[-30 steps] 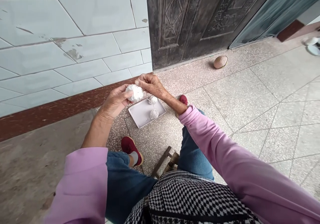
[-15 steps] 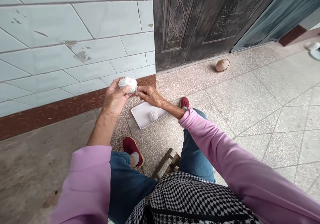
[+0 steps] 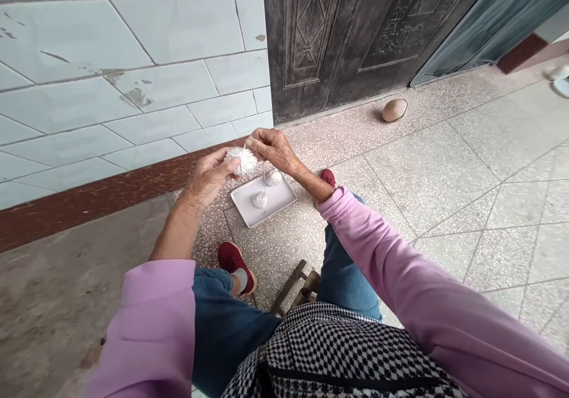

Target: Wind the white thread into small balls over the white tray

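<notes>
A round bundle of white yarn point(image 3: 244, 164) is held up over the floor in my left hand point(image 3: 208, 175), thumb in front and fingers behind it. Close to its top right, my right hand point(image 3: 276, 149) pinches a strand of white yarn point(image 3: 244, 147) that comes off the bundle. Thin yarn hangs from below my right hand toward the tray. On the floor beneath, a shallow white tray point(image 3: 279, 198) holds one white yarn ball point(image 3: 259, 200) at its middle and another yarn ball point(image 3: 273, 178) near its far edge.
A pale tiled wall point(image 3: 191, 30) and a dark carved door point(image 3: 338, 36) stand ahead. A pinkish oval object point(image 3: 395, 110) lies by the doorsill. My red shoes point(image 3: 235, 264) flank the tray, and part of a wooden stool point(image 3: 293, 288) shows between my legs.
My right hand has risen from the bundle's lower right to its upper right with the strand. The bundle has shifted slightly right and down. Two balls now show in the tray, where one showed before.
</notes>
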A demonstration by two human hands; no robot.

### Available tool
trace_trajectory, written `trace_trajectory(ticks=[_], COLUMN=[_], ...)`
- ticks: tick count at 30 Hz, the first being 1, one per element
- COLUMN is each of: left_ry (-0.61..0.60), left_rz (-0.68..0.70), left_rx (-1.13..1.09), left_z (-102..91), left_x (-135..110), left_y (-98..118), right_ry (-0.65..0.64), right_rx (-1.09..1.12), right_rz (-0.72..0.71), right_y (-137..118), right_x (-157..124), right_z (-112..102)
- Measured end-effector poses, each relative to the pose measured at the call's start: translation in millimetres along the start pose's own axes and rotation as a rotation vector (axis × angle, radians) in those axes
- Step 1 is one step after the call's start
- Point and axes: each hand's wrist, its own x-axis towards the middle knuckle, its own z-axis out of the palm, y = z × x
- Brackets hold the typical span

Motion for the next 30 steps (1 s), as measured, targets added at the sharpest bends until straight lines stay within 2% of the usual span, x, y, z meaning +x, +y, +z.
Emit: trace_trajectory(ticks=[3, 8, 16, 20, 25, 30], left_ry=[-0.02, 0.06, 0.197, 0.259, 0.199, 0.186], left_rz=[-0.019, 0.02, 0.12, 0.164, 0.174, 0.149], left_rx=[-0.082, -0.205, -0.195, -0.153, -0.172, -0.115], left_z=[4.4, 8.4, -7.9, -9.7, -15.8, -16.3], left_x=[1.9, 5.1, 5.8, 7.1, 10.0, 8.2], left_y=[2.3, 2.6, -6.2, -18.1, -24.6, -15.9], right_ry=[0.028, 0.05, -0.062, -0.129, -0.115, -0.09], right_rx=[0.041, 0.055, -0.074, 0.029, 0.085, 0.012], right_rz=[0.051, 0.094, 0.119, 0.185, 0.273, 0.222], right_y=[7.3, 9.2, -6.7, -10.2, -21.1, -34.7], right_x=[1.2, 0.2, -11.0, -16.3, -21.3, -20.8], right_z=[2.2, 11.5, 24.1, 26.6, 23.5, 20.7])
